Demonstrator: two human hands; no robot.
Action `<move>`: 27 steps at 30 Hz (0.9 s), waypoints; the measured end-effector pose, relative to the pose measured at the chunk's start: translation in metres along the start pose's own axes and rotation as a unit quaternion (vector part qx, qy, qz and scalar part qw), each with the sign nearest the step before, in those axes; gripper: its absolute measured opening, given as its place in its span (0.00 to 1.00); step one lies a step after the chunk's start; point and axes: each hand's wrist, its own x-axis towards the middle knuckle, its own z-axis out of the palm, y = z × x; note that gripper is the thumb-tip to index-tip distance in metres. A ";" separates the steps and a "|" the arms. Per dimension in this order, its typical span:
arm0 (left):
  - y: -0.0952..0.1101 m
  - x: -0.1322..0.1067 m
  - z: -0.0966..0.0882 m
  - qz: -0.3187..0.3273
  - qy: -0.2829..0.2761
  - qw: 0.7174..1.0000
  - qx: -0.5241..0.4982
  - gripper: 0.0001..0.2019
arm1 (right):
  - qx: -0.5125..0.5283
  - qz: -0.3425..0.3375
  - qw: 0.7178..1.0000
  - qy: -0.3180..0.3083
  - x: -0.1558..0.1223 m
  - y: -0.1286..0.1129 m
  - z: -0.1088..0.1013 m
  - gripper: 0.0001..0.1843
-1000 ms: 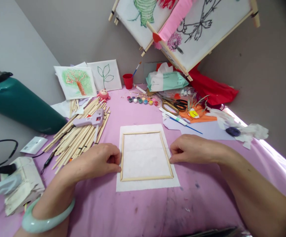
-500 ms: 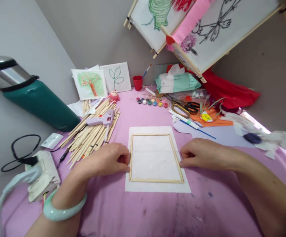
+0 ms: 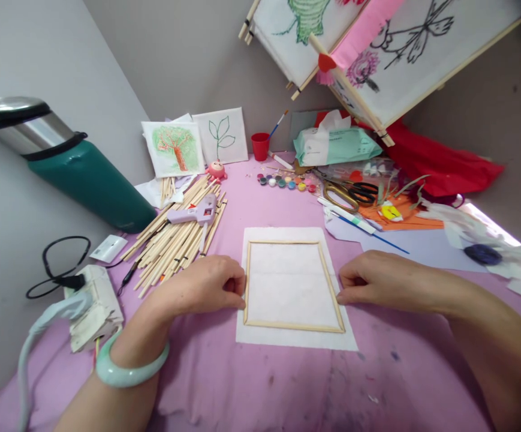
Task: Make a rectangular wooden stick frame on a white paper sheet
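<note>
A single bangle (image 3: 129, 375) is worn on the left arm (image 3: 147, 342), just behind the wrist: a thick, smooth ring with a rounded profile, milky pale green paling towards white in places, and glossy enough to catch the light along its curve. It looks rigid and wider than the arm it circles; its far side is hidden. The left hand (image 3: 213, 282), the right hand (image 3: 368, 279) and their fingers (image 3: 234, 301) are bare, as is the right forearm (image 3: 480, 324), which bears one small mark well behind the wrist.
</note>
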 end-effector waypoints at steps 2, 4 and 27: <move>0.000 -0.001 0.000 -0.002 -0.001 1.000 0.000 0.06 | 0.006 0.003 1.000 -0.001 -0.001 -0.001 -0.001 0.17; 0.001 -0.001 0.000 -0.003 -0.002 1.000 0.000 0.06 | 0.011 0.005 1.000 -0.001 -0.001 -0.001 -0.001 0.17; 0.001 0.001 0.000 -0.014 -0.006 1.000 0.010 0.05 | 0.019 0.014 1.000 0.005 -0.006 -0.010 -0.008 0.15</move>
